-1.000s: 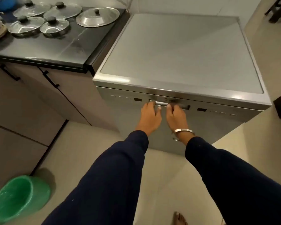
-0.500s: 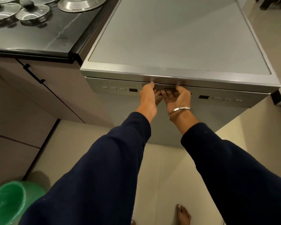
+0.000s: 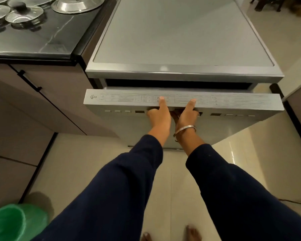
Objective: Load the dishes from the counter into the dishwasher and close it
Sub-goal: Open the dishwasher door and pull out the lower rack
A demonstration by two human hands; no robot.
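A silver freestanding dishwasher [image 3: 181, 32] stands in the middle. Its door [image 3: 122, 100] is tilted a little way out at the top, and a dark gap shows above it. My left hand [image 3: 159, 117] grips the door's handle recess, thumb laid on the top edge. Beside it my right hand [image 3: 187, 115], with a metal bangle on the wrist, grips the same handle with its thumb on top. On the black counter [image 3: 42, 32] at the upper left lie several steel and glass pan lids [image 3: 24, 13].
Brown cabinet fronts with black handles [image 3: 30, 82] run under the counter on the left. A green bin [image 3: 16, 223] stands on the floor at the lower left. My bare feet [image 3: 193, 233] are on the pale tiles, and a white cable end lies at the right edge.
Both hands have closed on the handle and pulled; the dishwasher door, shut before, has swung out at the top. The view has moved closer and lower.
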